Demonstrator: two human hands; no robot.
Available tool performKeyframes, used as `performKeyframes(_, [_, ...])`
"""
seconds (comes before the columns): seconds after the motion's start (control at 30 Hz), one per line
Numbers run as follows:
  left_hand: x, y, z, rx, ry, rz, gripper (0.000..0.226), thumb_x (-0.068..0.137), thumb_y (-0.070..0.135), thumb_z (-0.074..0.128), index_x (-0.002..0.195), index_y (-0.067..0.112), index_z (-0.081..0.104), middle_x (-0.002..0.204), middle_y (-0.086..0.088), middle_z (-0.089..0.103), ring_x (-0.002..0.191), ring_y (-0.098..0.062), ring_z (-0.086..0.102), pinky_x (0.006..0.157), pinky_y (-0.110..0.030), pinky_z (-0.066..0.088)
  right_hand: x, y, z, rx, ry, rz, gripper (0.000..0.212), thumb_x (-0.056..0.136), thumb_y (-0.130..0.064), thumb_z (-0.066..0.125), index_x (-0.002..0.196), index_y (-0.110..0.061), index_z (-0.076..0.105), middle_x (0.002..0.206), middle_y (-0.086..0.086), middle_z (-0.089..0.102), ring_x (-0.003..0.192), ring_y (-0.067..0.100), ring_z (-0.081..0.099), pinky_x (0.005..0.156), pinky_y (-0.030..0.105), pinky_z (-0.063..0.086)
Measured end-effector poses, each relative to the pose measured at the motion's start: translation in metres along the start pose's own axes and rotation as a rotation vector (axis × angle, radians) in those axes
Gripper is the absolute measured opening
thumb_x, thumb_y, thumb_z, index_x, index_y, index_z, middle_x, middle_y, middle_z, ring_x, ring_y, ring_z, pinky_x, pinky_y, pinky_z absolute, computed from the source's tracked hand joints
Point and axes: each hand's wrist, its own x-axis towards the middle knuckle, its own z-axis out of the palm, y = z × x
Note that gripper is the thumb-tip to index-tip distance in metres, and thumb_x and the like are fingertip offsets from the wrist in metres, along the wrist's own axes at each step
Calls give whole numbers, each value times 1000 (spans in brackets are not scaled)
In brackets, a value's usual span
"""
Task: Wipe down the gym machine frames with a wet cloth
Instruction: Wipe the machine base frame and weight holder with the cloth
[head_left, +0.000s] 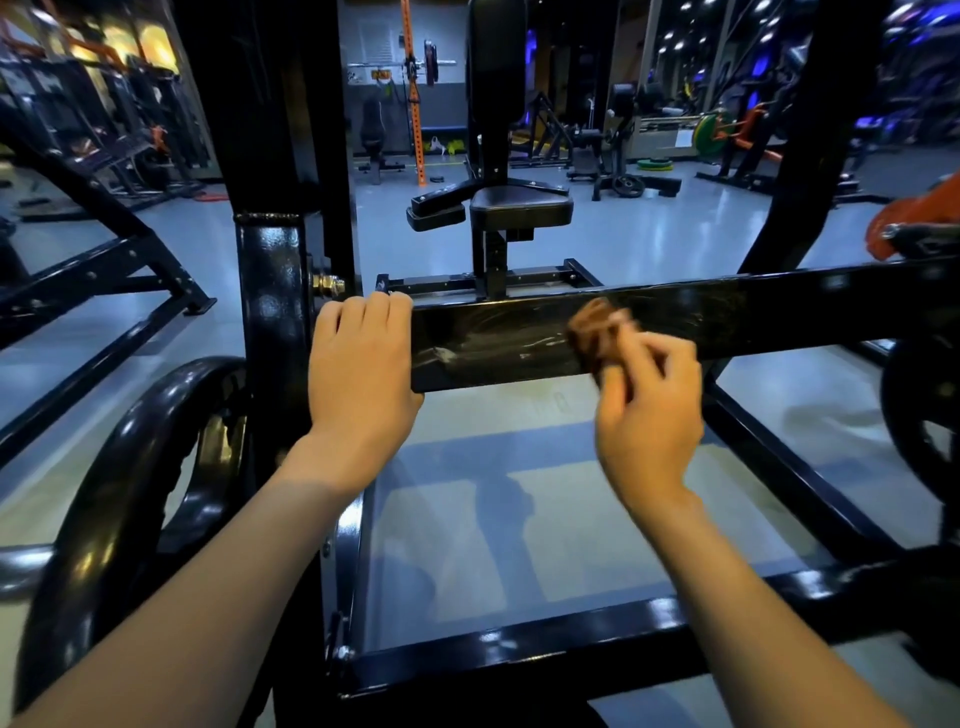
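A black horizontal frame bar (737, 317) of a gym machine crosses the middle of the view, with wet streaks on its face. My left hand (361, 364) is clasped over the bar's left end, fingers curled across its top edge, beside a black upright post (270, 291). My right hand (644, 410) holds a bunched brown cloth (597, 325) pressed against the bar's front face. That hand and the cloth are blurred.
A lower black frame rail (545, 649) runs across the front, with a side rail (795, 467) on the right. A black curved plate (119, 493) sits at the left. Beyond the bar stands a black padded seat (519, 205). More machines line the grey floor behind.
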Motion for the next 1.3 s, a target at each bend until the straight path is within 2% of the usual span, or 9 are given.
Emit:
performKeyframes(0.1, [0,3,-1,11,-13,-11,54,73,28,85,112,12,51,101,-5,54,94,-28,50,97,-41,38,6,-14,12,39,126,259,39,103,-20,55,142,-23,63,119,1,52,106,19,56,79,38,54])
performKeyframes(0.27, [0,0,-3,3,2,0,52,75,31,83,113,13,51,101,-4,54,94,-27,51,96,-40,38,-32,-81,43,78,-168,-228,51,95,-14,64,145,-21,59,120,10,57,101,29,57,70,41,55])
performKeyframes(0.37, [0,-1,-3,7,1,10,49,78,32,81,113,14,51,101,-3,54,94,-26,50,94,-39,37,-30,-60,35,38,-240,-351,50,94,-13,68,143,-22,62,122,10,61,99,29,58,69,41,56])
performKeyframes(0.53, [1,4,-1,39,-31,-20,55,74,26,83,116,12,51,104,-6,54,96,-29,50,98,-42,40,0,20,-9,35,27,106,42,102,-16,55,143,-22,63,122,6,54,107,23,56,88,29,48])
performKeyframes(0.67, [0,6,-2,67,-34,-25,57,74,26,83,118,10,51,106,-8,55,98,-30,50,98,-43,41,17,-10,12,94,221,402,36,104,-22,54,139,-23,65,115,-2,48,101,13,55,85,31,51])
performKeyframes(0.83, [0,5,-5,38,-36,-10,57,74,33,83,115,12,50,104,-6,54,97,-28,51,97,-41,40,-23,-93,48,168,-59,-74,52,95,-9,64,144,-27,61,119,2,53,104,23,56,76,33,52])
performKeyframes(0.97, [0,3,-7,7,-31,-12,61,73,33,86,120,13,52,109,-6,58,102,-28,53,100,-41,40,-16,-62,33,44,-185,-278,49,95,-18,58,143,-28,62,122,5,58,100,25,57,61,41,56])
performKeyframes(1.17, [0,7,-6,42,-43,-32,66,71,31,87,122,10,52,109,-8,57,102,-30,52,100,-43,40,25,35,-15,12,104,179,42,101,-22,52,140,-31,64,119,-2,51,105,23,59,80,42,55])
performKeyframes(1.3, [0,9,-6,20,-57,-40,67,70,32,88,122,11,52,111,-8,57,105,-30,52,101,-43,39,25,-11,16,80,259,406,40,103,-19,55,140,-30,64,113,-8,41,96,6,48,79,21,41])
